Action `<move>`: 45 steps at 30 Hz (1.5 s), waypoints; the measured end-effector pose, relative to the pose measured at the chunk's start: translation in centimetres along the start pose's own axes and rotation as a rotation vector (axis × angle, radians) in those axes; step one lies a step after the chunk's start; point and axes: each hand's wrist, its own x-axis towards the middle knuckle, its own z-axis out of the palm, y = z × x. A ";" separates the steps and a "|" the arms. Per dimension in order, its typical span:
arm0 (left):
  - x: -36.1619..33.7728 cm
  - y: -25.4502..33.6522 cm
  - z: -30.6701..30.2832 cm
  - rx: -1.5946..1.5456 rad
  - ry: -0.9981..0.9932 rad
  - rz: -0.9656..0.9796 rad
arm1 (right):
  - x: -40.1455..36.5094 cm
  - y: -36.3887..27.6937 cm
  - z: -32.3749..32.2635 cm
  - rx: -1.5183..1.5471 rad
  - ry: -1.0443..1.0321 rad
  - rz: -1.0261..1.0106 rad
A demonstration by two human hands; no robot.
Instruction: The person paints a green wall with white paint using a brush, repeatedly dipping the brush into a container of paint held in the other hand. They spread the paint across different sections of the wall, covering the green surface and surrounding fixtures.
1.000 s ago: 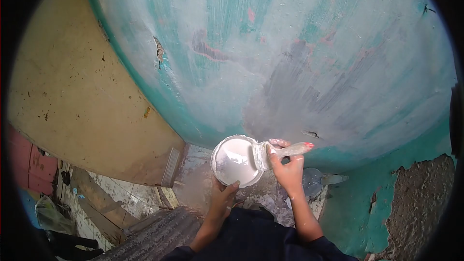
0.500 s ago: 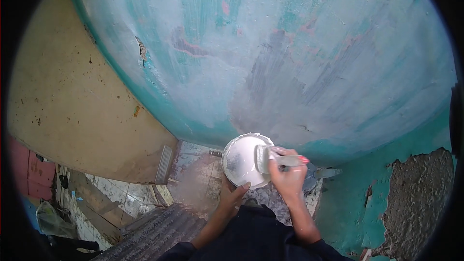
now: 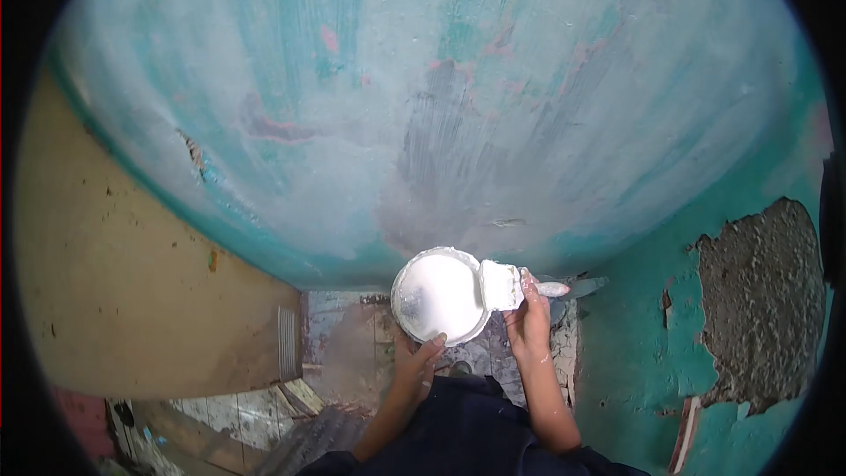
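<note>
A round tub of white paint [image 3: 443, 295] is held at the bottom centre by my left hand [image 3: 418, 361], its thumb over the near rim and the other fingers hidden beneath. My right hand [image 3: 530, 322] grips a wide brush [image 3: 500, 286] just right of the tub. White paint coats the brush head, which is beside the tub's right rim, and the handle points right. In front stands a turquoise wall [image 3: 370, 123] with streaky whitish paint and bare grey patches.
A beige panel [image 3: 159, 282] stands on the left. The right-hand wall has a large rough patch of exposed plaster [image 3: 762, 308]. Below lie dirty floor tiles [image 3: 256, 414] with wood scraps and a corrugated sheet [image 3: 322, 441]. A grey object sits behind my right hand.
The brush has come from over the paint to the tub's right rim and turned its broad face up. The view has swung to the right, and the tub sits slightly further left.
</note>
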 end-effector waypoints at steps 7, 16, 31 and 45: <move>2.8 4.6 -2.7 0.082 -0.089 -0.053 | 0.4 3.4 2.3 -0.269 0.128 -0.227; 5.5 8.6 -6.2 0.199 -0.209 -0.151 | 1.6 5.9 4.6 -0.427 0.302 -0.444; 7.2 11.1 -6.7 0.160 -0.264 -0.304 | -1.2 7.3 6.1 -0.049 0.162 -0.329; 6.7 9.4 -4.4 0.273 -0.384 -0.291 | 1.2 8.5 1.9 0.350 0.224 -0.326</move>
